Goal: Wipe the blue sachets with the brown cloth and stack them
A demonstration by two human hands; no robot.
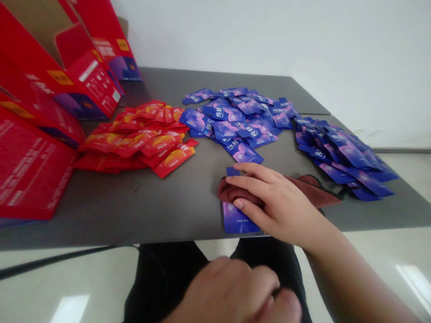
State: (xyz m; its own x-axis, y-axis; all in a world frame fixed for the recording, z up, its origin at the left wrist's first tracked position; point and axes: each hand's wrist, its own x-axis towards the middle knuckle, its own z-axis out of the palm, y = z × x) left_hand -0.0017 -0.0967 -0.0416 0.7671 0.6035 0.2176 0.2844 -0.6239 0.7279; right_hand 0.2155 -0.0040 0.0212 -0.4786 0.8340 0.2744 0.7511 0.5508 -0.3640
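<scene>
The right hand (272, 202) grips a brown cloth (242, 192) over a blue sachet (239, 222) at six o'clock on the desk (188, 202), presumably for bracing. The left hand (235, 289) curls closed; I can't see inside. Red sachets (141, 139) at ten seem sorted apart.

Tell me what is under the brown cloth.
Under the brown cloth lies a blue packet, near end showing, with a blue edge peeking out beyond. The cloth and right hand cover the rest; whether more lies there is hidden.
</scene>
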